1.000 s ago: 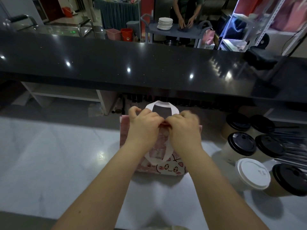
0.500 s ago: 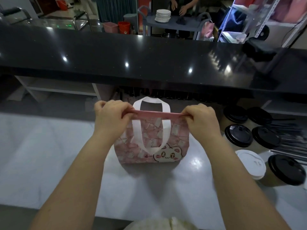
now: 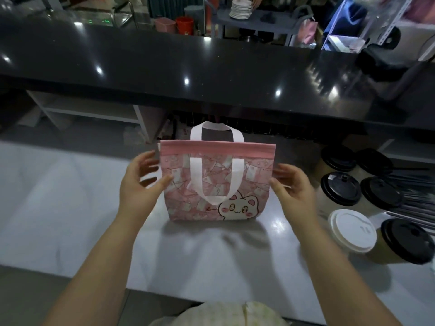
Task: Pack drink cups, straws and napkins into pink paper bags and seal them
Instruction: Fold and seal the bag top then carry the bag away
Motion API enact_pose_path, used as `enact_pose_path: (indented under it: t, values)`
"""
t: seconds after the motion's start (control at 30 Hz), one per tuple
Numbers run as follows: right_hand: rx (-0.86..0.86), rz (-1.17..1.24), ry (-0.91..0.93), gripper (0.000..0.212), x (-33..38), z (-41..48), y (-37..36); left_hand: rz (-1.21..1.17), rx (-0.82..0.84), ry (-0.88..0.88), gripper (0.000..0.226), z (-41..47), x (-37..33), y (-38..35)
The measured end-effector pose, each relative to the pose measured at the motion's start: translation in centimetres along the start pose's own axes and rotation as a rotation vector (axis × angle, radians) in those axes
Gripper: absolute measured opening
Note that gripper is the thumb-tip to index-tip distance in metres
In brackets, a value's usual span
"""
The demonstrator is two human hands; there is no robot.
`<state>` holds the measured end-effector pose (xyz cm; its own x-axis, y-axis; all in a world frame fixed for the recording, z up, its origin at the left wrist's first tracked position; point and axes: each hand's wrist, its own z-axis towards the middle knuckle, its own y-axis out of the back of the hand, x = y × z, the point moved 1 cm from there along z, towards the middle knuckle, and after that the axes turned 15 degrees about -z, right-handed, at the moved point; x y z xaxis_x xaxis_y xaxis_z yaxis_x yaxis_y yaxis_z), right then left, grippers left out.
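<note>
Pink bag (image 3: 216, 175) stands on glossy white counter (image 3: 58, 208) below black ledge (image 3: 188, 57), left hand (image 3: 138, 184) and right hand (image 3: 294, 188) spread open at its sides.

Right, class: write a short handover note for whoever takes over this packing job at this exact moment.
Left hand: open, left of the pink bag. Right hand: open, right of it.
Done: the bag stands upright on the white counter, top edge flat and closed.
To do: lidded cups and straws wait to the right, unpacked. No napkins in view.
</note>
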<state>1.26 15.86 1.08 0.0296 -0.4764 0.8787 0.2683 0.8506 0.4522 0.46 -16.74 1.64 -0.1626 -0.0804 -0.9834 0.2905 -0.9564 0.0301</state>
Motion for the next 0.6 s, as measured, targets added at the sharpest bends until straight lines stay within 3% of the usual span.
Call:
enact_pose_path:
  t: [0.17,0.33,0.6]
  values:
    - [0.098,0.089,-0.097,0.034,-3.7,-2.7,-1.6,-0.11,-0.11,0.196,0.017,-4.3,3.8,0.0]
    - [0.013,0.162,-0.111,0.02,-2.4,-1.9,-2.5,-0.133,-0.185,0.215,0.019,-4.8,4.2,-0.5]
    - [0.024,0.177,-0.131,0.022,-2.4,-0.2,-3.3,-0.092,-0.258,0.172,0.024,-6.6,4.1,-0.8]
